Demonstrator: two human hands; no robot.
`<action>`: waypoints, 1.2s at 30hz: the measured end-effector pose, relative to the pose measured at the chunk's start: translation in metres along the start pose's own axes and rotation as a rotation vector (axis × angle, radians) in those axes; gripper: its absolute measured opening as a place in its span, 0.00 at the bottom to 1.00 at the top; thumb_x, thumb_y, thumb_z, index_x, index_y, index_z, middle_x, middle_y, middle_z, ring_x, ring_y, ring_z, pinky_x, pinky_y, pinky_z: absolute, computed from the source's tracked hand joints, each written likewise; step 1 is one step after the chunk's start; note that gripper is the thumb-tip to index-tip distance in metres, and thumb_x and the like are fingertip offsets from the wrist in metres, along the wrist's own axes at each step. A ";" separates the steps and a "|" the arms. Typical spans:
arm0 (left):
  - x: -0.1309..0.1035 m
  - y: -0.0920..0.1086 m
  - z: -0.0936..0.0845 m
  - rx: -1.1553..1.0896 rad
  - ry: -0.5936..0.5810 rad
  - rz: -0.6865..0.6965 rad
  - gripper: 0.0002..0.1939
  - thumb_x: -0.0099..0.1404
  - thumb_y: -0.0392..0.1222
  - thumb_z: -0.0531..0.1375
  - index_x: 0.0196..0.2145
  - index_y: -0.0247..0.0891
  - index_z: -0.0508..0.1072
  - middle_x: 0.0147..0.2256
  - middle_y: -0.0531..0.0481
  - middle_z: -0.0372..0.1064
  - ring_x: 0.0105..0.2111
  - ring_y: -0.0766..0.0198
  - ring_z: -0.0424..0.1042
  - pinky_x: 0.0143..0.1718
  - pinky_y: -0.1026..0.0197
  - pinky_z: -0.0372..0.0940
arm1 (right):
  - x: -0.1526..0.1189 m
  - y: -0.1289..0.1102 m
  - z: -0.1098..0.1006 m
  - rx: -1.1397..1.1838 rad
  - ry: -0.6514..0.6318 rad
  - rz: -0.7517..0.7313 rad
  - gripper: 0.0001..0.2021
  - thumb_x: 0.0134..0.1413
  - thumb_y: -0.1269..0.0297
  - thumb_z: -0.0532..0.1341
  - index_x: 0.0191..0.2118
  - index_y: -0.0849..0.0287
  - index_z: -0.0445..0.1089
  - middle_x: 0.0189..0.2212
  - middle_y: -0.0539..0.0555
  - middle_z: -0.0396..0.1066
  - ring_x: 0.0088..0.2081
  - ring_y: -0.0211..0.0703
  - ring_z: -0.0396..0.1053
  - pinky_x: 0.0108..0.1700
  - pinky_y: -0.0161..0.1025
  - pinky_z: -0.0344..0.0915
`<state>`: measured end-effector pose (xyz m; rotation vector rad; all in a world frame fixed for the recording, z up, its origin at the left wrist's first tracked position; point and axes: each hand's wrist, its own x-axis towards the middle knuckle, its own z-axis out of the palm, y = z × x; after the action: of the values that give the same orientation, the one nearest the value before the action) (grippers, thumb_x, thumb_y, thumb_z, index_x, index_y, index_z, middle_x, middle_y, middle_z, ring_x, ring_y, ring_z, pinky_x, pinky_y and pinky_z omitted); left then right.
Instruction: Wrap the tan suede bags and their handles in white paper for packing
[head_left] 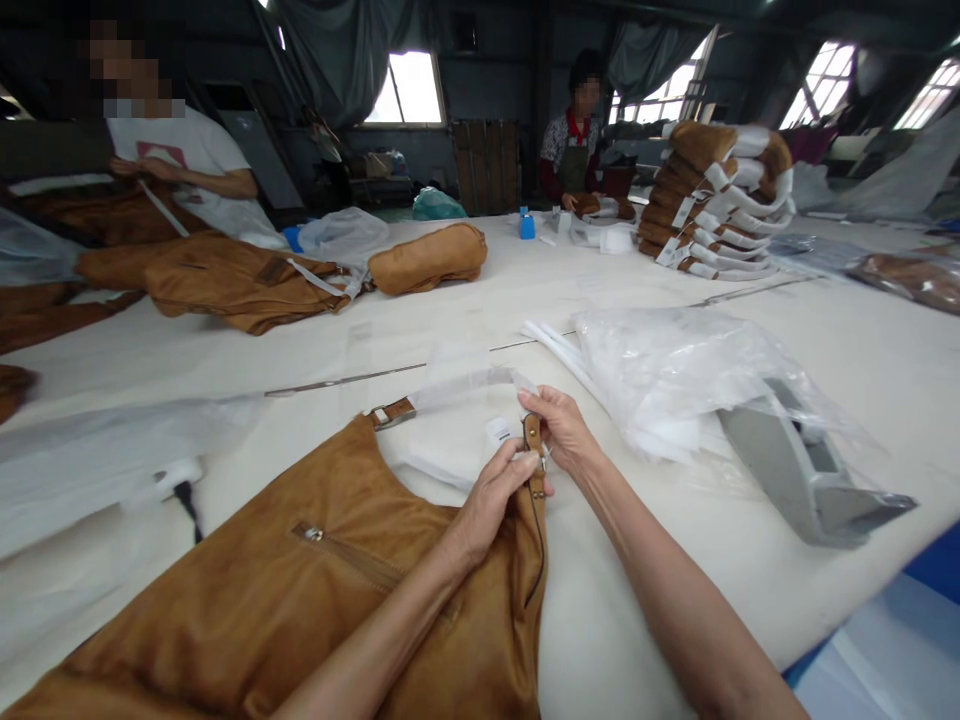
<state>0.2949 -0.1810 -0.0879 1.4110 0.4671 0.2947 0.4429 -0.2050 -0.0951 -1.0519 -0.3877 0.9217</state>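
Note:
A brown bag (300, 560) with a zipper lies across the lower left of the white table. My left hand (491, 495) pinches the brown strap tab (535, 470) with its metal buckle at the bag's upper right corner. Just above it, my right hand (559, 425) has its fingers closed at the tab's top, where a translucent wrapping strip (465, 385) meets it. That strip arches left to a second brown buckle tab (394, 412). A white tag (498, 432) sits beside my fingers.
Clear plastic bags (660, 350) and a grey dispenser-like object (795, 460) lie to the right. More brown bags (240, 285) and a stack of wrapped brown bags (697, 205) stand farther back. Two people (180, 150) work across the table (525, 290).

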 end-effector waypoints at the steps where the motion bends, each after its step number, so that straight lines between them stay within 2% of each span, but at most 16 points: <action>1: 0.002 0.000 0.002 0.013 0.035 -0.017 0.23 0.65 0.58 0.55 0.48 0.37 0.66 0.27 0.51 0.72 0.24 0.65 0.69 0.26 0.65 0.60 | -0.002 0.001 0.002 -0.003 0.015 -0.025 0.23 0.33 0.52 0.74 0.22 0.57 0.60 0.14 0.41 0.59 0.17 0.30 0.53 0.19 0.31 0.50; 4: 0.008 -0.002 0.007 0.047 0.129 -0.040 0.26 0.62 0.61 0.56 0.48 0.37 0.65 0.20 0.55 0.68 0.15 0.68 0.60 0.18 0.68 0.53 | -0.007 0.001 0.008 -0.036 0.068 -0.100 0.23 0.38 0.49 0.73 0.24 0.56 0.59 0.16 0.41 0.59 0.18 0.31 0.56 0.21 0.31 0.54; 6: 0.011 -0.005 0.009 0.082 0.178 -0.021 0.26 0.61 0.60 0.56 0.48 0.38 0.66 0.20 0.55 0.69 0.14 0.68 0.59 0.17 0.68 0.52 | -0.012 -0.001 0.009 -0.097 0.095 -0.140 0.20 0.48 0.49 0.69 0.27 0.58 0.62 0.19 0.42 0.63 0.20 0.32 0.61 0.23 0.31 0.59; 8: 0.014 -0.006 0.008 0.127 0.211 0.023 0.25 0.60 0.58 0.57 0.49 0.37 0.68 0.24 0.53 0.73 0.17 0.66 0.64 0.20 0.66 0.56 | -0.018 -0.003 0.008 -0.187 0.116 -0.169 0.16 0.58 0.51 0.64 0.33 0.61 0.67 0.26 0.46 0.68 0.25 0.34 0.67 0.28 0.33 0.66; 10: 0.016 -0.007 0.007 0.161 0.200 0.063 0.25 0.60 0.56 0.57 0.49 0.36 0.70 0.29 0.50 0.76 0.24 0.61 0.71 0.27 0.63 0.62 | -0.026 -0.005 0.003 -0.284 0.139 -0.194 0.15 0.64 0.54 0.60 0.42 0.63 0.70 0.35 0.51 0.72 0.32 0.38 0.71 0.34 0.38 0.71; 12: 0.019 -0.006 0.005 0.187 0.164 0.074 0.26 0.60 0.55 0.56 0.50 0.36 0.71 0.31 0.48 0.77 0.31 0.55 0.75 0.33 0.60 0.65 | -0.036 -0.008 -0.005 -0.374 0.167 -0.219 0.15 0.64 0.56 0.60 0.48 0.63 0.70 0.42 0.53 0.72 0.39 0.43 0.73 0.39 0.42 0.73; 14: 0.020 -0.005 0.003 0.212 0.147 0.050 0.28 0.60 0.55 0.55 0.53 0.36 0.69 0.30 0.47 0.78 0.32 0.53 0.77 0.33 0.60 0.65 | -0.049 -0.012 -0.018 -0.457 0.197 -0.243 0.15 0.64 0.56 0.61 0.49 0.62 0.69 0.44 0.54 0.72 0.40 0.43 0.73 0.41 0.43 0.73; 19: 0.022 -0.008 0.002 0.230 0.164 -0.052 0.34 0.58 0.58 0.55 0.57 0.36 0.65 0.31 0.46 0.80 0.17 0.62 0.67 0.22 0.64 0.57 | -0.090 -0.035 -0.076 -0.658 0.336 -0.317 0.12 0.59 0.54 0.62 0.38 0.59 0.73 0.31 0.52 0.74 0.31 0.40 0.71 0.36 0.39 0.69; 23: 0.023 -0.009 0.001 0.202 0.150 -0.055 0.35 0.57 0.59 0.55 0.56 0.35 0.64 0.32 0.44 0.80 0.17 0.63 0.65 0.22 0.64 0.57 | -0.115 -0.063 -0.125 -0.838 0.512 -0.404 0.13 0.58 0.53 0.59 0.35 0.57 0.74 0.31 0.53 0.75 0.36 0.47 0.71 0.42 0.43 0.66; 26: 0.021 -0.007 0.002 0.217 0.139 -0.040 0.33 0.57 0.58 0.55 0.55 0.35 0.65 0.32 0.44 0.80 0.16 0.65 0.62 0.21 0.64 0.55 | -0.114 -0.079 -0.145 -0.989 0.553 -0.433 0.14 0.61 0.52 0.58 0.40 0.56 0.74 0.38 0.55 0.75 0.42 0.48 0.71 0.49 0.47 0.66; 30: 0.019 -0.005 0.002 0.228 0.137 -0.036 0.32 0.57 0.59 0.55 0.54 0.37 0.65 0.33 0.45 0.80 0.18 0.64 0.65 0.23 0.64 0.57 | -0.094 -0.091 -0.153 -1.182 0.529 -0.413 0.15 0.64 0.56 0.60 0.51 0.59 0.69 0.50 0.57 0.70 0.47 0.47 0.71 0.49 0.49 0.70; 33: 0.019 -0.007 0.001 0.227 0.132 -0.038 0.33 0.57 0.60 0.55 0.54 0.36 0.65 0.33 0.44 0.80 0.20 0.62 0.67 0.25 0.63 0.59 | -0.083 -0.100 -0.158 -1.334 0.533 -0.398 0.17 0.64 0.57 0.60 0.54 0.59 0.67 0.53 0.58 0.68 0.49 0.48 0.70 0.49 0.50 0.71; 36: 0.022 -0.009 -0.001 0.207 0.125 -0.034 0.35 0.56 0.61 0.56 0.55 0.36 0.64 0.33 0.44 0.79 0.19 0.63 0.66 0.24 0.63 0.57 | -0.084 -0.111 -0.170 -1.487 0.559 -0.392 0.18 0.64 0.58 0.61 0.55 0.59 0.66 0.53 0.58 0.68 0.49 0.48 0.70 0.49 0.51 0.71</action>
<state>0.3126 -0.1716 -0.1003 1.5901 0.6378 0.3154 0.5589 -0.3898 -0.0681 -2.3751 -0.7878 -0.2118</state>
